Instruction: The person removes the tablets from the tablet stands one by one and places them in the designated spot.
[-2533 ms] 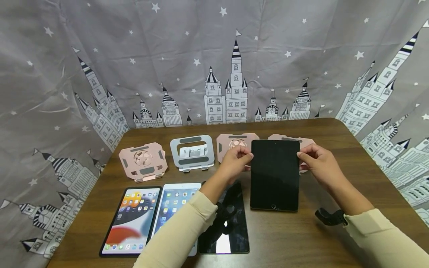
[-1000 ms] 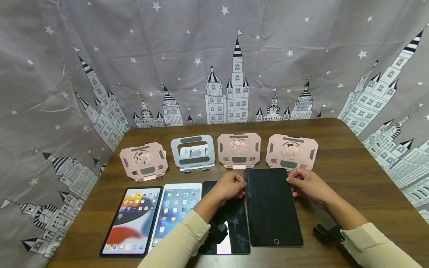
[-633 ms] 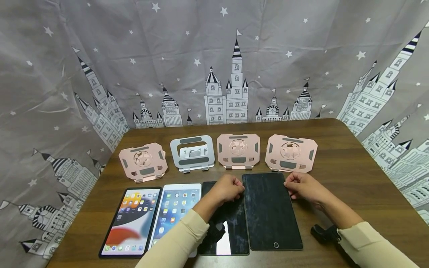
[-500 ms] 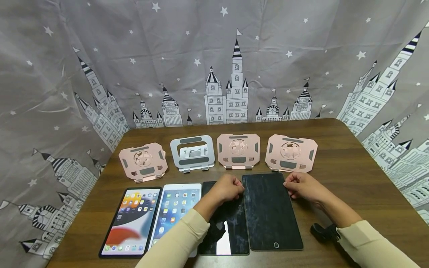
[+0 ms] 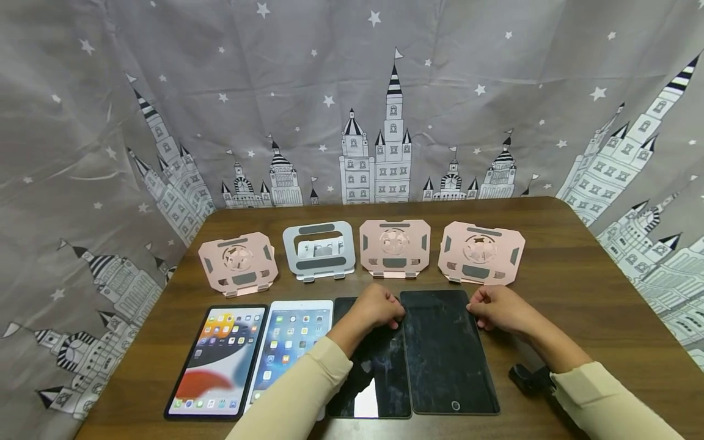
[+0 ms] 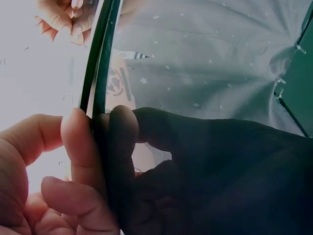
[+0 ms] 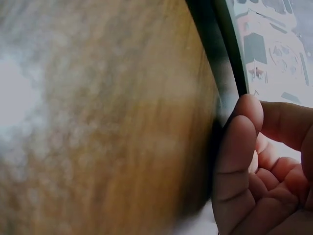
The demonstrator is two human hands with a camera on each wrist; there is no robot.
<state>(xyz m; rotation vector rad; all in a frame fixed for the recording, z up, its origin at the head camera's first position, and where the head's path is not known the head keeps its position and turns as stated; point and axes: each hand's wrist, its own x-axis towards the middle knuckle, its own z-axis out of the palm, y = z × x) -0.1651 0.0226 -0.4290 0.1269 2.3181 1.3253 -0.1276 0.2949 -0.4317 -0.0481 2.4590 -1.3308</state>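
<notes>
A black tablet [image 5: 451,360] with a round home button at its near end lies face up, rightmost of the row on the table. My left hand [image 5: 376,310] pinches its left edge near the far end, thumb and fingertips meeting at the rim. On the opposite edge, my right hand [image 5: 497,311] pinches between thumb and index finger. The left wrist view has my left fingers [image 6: 80,147] at the thin edge, and the right wrist view shows my right fingers [image 7: 234,152] on the rim. Beneath my left forearm is another dark tablet [image 5: 392,373], partly covered.
To the left lie a white tablet [image 5: 297,336] and a black-framed tablet [image 5: 220,360], both screens lit. Behind stand three pink tablet stands [image 5: 238,264] and a grey-blue stand [image 5: 320,264] on the wooden table [image 5: 572,269]. A castle-patterned curtain [image 5: 451,91] hangs beyond.
The black tablet was held up before the right-hand stands; both hands have brought it down and toward me onto the table, beside the other dark tablet. The hands barely shift over the last half second.
</notes>
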